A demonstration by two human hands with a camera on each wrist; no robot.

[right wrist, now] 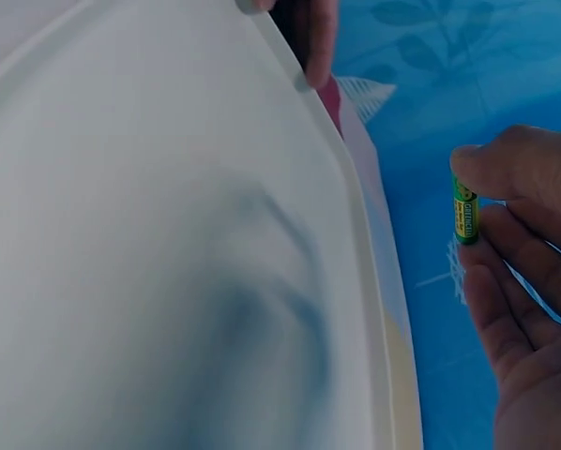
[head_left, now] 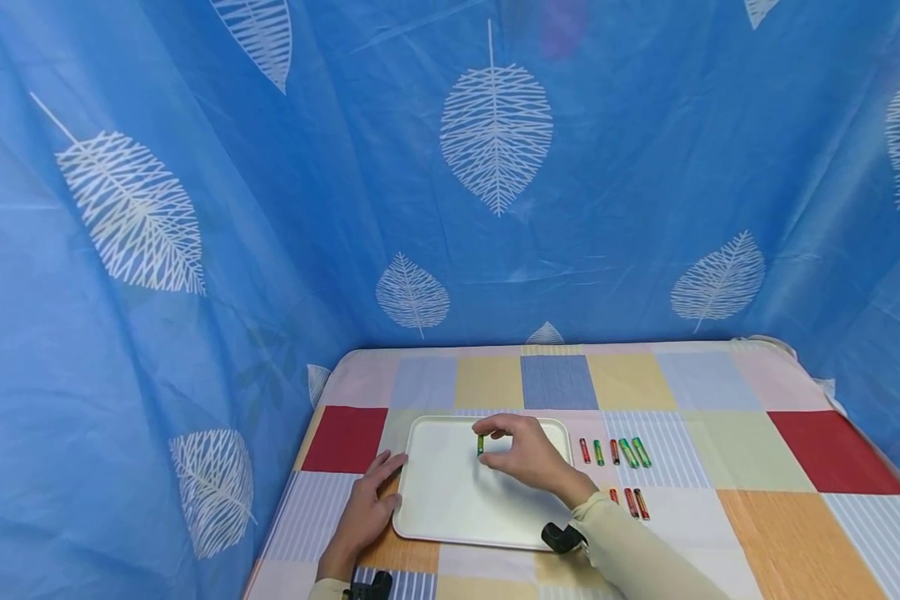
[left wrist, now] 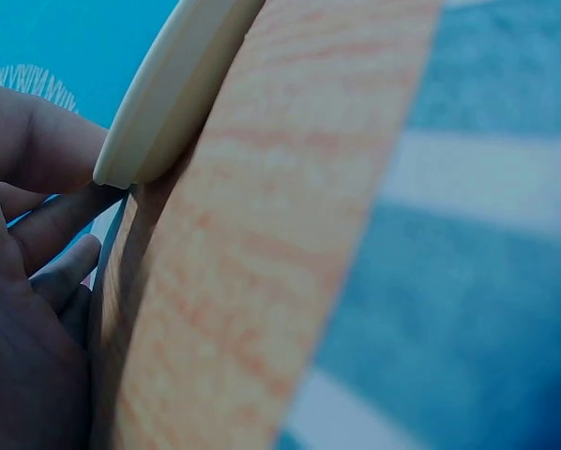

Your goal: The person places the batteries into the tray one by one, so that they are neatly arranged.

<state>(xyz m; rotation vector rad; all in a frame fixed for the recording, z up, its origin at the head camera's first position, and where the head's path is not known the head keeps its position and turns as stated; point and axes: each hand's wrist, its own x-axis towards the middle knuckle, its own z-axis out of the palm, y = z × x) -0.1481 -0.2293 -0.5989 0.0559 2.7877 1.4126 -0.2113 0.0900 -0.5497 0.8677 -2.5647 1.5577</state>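
My right hand [head_left: 523, 452] pinches a small green-and-yellow battery [right wrist: 465, 210] by its two ends, between thumb and fingertips. The battery [head_left: 481, 444] stands upright in that grip, over the white tray [head_left: 442, 500]. In the right wrist view the tray shows a blurred shadow of the hand. At the tray's left rim rests my left hand [head_left: 367, 508], its fingers fairly straight and the fingertips right at the edge. The left wrist view shows this hand beside the raised tray rim [left wrist: 173, 103].
Right of the tray lie red and green batteries [head_left: 629, 452] in a row. Nearer to me are red batteries [head_left: 631, 502], one partly behind the right sleeve [head_left: 630, 542]. A patchwork cloth [head_left: 765, 517] covers the table, and blue leaf-print curtains [head_left: 607, 208] surround it.
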